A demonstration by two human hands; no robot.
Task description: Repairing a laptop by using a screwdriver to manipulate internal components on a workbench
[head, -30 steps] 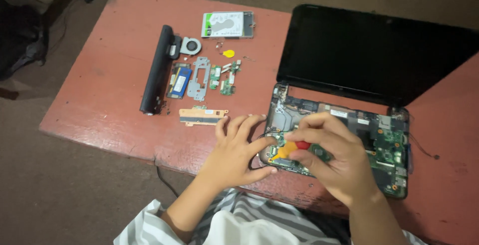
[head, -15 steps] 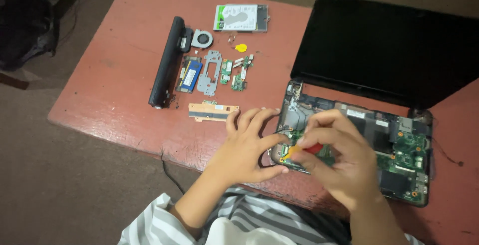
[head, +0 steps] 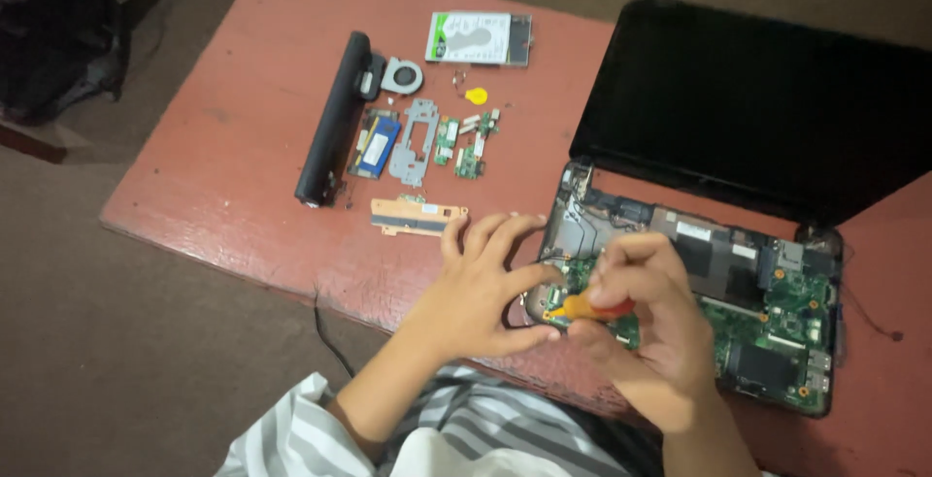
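Screwdriver (head: 585, 308), orange-handled, pinched in my right hand (head: 649, 339) over green circuit board (head: 777, 327) of opened laptop (head: 680, 273). Left to right: battery (head: 333, 120), fan (head: 401, 76), hard drive (head: 480, 38) on red table (head: 223, 176); my left hand (head: 481, 293) splayed, fingers loose, at laptop's corner.

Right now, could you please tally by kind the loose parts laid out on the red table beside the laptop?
Long black battery bar: 1
Silver hard drive: 1
Round grey fan: 1
Grey metal bracket: 1
Blue-labelled module: 1
Small green circuit boards: 3
Tan strip board: 1
Yellow disc: 1
Total: 10
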